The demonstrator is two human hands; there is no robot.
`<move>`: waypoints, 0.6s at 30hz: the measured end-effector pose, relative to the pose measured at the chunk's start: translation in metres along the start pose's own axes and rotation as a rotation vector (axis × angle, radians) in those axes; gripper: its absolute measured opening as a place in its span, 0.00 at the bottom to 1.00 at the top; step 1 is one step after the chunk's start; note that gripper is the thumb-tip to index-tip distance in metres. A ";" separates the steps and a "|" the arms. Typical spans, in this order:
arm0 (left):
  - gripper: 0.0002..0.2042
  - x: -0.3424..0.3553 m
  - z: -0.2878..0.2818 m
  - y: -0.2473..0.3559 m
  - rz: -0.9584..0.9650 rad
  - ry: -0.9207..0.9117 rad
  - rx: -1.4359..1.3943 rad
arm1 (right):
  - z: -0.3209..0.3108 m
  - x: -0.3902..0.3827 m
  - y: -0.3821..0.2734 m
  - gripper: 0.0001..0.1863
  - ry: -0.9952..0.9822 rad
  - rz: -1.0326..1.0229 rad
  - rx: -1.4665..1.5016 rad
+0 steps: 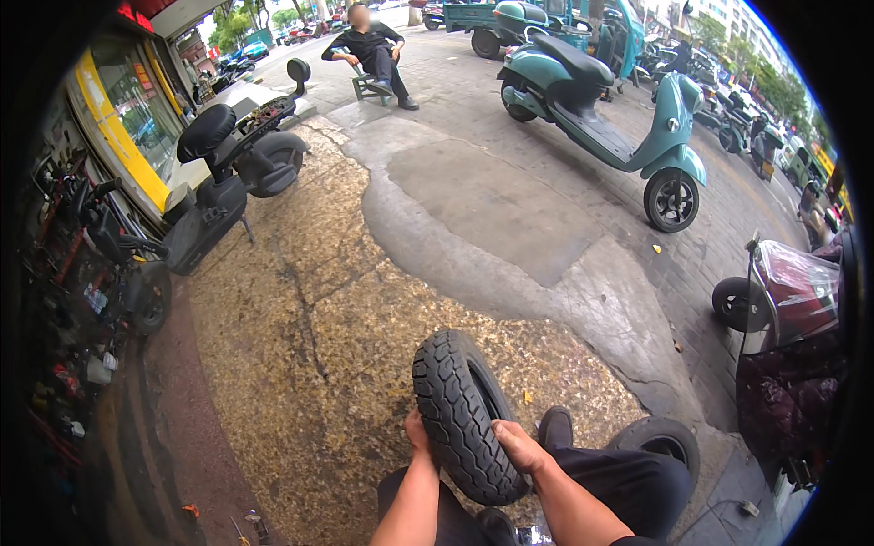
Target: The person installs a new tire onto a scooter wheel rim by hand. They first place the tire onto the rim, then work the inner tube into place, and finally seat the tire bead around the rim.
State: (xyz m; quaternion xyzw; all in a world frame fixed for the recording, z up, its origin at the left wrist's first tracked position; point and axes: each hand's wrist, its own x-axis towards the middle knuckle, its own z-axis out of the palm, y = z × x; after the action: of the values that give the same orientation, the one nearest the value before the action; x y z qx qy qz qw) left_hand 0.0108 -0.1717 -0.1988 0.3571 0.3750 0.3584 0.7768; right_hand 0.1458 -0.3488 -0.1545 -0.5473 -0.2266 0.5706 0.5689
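A black scooter tyre [458, 409] with a knobbly tread stands upright on its edge between my knees. My left hand [417, 431] grips its left sidewall, fingers mostly hidden behind the rubber. My right hand [517, 445] holds the right side at the inner rim, fingers curled over the edge. A second black tyre [663, 439] lies flat on the ground just right of my shoe [554, 426]. My dark trousers fill the bottom of the view.
A black scooter [223, 173] is parked at the left by a shopfront with hanging parts. A teal scooter [601, 123] stands at the upper right, a red one [787, 291] at the right edge. A person sits on a chair [371, 50] far ahead. Cracked pavement stretches between.
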 end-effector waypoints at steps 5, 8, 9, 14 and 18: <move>0.11 0.000 0.006 0.004 -0.043 0.021 -0.069 | -0.010 -0.011 0.007 0.36 0.061 0.086 -0.094; 0.11 0.004 0.008 0.005 -0.033 0.060 -0.072 | -0.011 -0.017 0.004 0.37 0.075 0.172 -0.199; 0.10 0.005 0.007 0.004 -0.035 0.059 -0.066 | -0.010 -0.018 0.003 0.38 0.072 0.202 -0.212; 0.10 0.015 -0.006 -0.003 0.084 0.085 0.226 | -0.004 -0.015 -0.004 0.41 0.085 0.269 -0.271; 0.10 0.026 -0.016 -0.008 0.050 0.064 0.110 | -0.002 -0.007 0.001 0.43 0.038 0.292 -0.260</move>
State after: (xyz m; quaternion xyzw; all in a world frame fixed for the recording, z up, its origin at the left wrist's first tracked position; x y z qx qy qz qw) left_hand 0.0116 -0.1494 -0.2210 0.3969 0.4098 0.3679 0.7343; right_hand 0.1450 -0.3562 -0.1530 -0.6539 -0.2058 0.6026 0.4086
